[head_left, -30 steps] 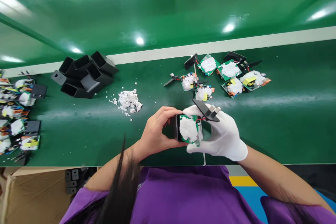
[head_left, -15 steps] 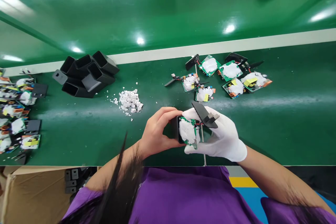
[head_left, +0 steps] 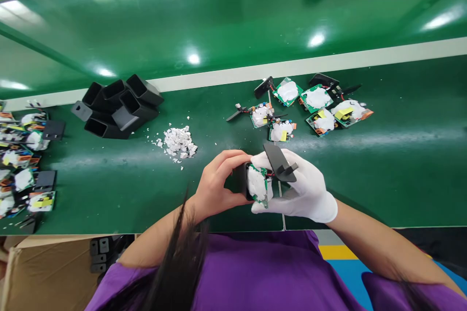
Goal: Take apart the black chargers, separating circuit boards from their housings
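Six boards (head_left: 315, 99) beyond right hand (head_left: 307, 188), white scraps (head_left: 180, 142), casings (head_left: 145, 110) leftward

The white-topped board (head_left: 257, 184) tilts — perhaps partway inside the black case (head_left: 243, 181).

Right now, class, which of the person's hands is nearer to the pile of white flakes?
Left. The bare left hand is below and right of the pile in the picture; the gloved right hand is farther right.

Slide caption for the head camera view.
Left hand holding a black case, gloved right hand holding a circuit board at its opening.
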The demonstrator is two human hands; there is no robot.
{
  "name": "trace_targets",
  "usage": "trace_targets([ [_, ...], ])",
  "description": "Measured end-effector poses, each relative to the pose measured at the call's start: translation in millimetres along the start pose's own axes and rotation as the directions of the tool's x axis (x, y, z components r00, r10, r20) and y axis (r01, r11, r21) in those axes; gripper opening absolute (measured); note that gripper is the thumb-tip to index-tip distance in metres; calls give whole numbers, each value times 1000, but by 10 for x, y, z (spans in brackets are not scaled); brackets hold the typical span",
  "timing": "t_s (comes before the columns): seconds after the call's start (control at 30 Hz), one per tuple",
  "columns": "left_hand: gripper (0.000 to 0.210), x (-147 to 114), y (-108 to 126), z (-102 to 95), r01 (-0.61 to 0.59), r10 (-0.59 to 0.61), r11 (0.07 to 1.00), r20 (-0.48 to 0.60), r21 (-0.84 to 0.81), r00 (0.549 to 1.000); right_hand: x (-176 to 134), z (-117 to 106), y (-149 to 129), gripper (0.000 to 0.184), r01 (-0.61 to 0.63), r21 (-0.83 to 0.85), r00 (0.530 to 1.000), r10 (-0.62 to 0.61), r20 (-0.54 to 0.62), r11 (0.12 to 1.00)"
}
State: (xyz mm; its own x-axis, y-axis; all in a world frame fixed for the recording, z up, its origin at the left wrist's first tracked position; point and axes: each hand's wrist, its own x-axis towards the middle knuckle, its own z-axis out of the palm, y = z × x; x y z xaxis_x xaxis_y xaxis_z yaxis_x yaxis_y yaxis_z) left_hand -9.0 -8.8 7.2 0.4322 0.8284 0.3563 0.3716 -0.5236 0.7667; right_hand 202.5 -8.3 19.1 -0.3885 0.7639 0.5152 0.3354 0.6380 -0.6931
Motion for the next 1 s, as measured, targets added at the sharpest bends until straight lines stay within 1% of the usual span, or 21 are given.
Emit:
trace_targets([
  [0.3,58,-12,-7,0,1,-1,1000,-1,30,1000,13,-19,-3,60,27,-54,1000,-26,9,998],
  [0.5,61,-7,-5,1,0,0,1000,-3,27,1000,11,-47,-7,68,-3,-25,1000,3,26,1000],
  [0.7,63,-7,-12,-5,-4,3,999,14,37,1000,17,-25,9,64,28,-25,1000,-27,11,999],
  [0.8,65,-16,-12,-1,18,-19,999,16,35,1000,21,-16,2,64,16,-23,1000,-16,8,1000],
  [1.0,63,-7,13,-9,20,-20,1000,2,-10,1000,16,-35,-24,66,-3,-11,1000,3,14,1000],
])
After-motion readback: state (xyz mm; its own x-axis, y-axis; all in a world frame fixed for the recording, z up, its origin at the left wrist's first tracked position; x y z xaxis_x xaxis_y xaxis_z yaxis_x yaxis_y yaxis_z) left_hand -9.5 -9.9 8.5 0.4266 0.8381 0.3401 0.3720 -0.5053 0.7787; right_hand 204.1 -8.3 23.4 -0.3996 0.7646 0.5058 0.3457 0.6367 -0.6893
